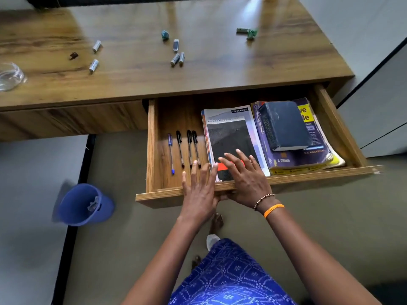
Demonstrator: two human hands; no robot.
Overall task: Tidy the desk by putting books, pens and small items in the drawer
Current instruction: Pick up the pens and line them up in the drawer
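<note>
The wooden drawer [152, 148] stands pulled out below the desk top. Inside, several pens [179, 148] lie side by side at the left, a black notebook on a Classmate notebook [229, 133] sits in the middle, and a dark blue book [284, 126] rests on a thick purple and yellow book [308, 159] at the right. My left hand [199, 190] lies flat with spread fingers over the drawer's front edge, near the pen tips. My right hand [244, 175] lies flat on the black notebook's near end. Neither hand holds anything.
On the desk top [220, 69] lie several batteries [177, 59], a small brown piece [73, 55], green wrapped items [247, 33], a teal one [165, 35] and a clear glass bowl [10, 75] at the left edge. A blue bin [83, 204] stands on the floor at the left.
</note>
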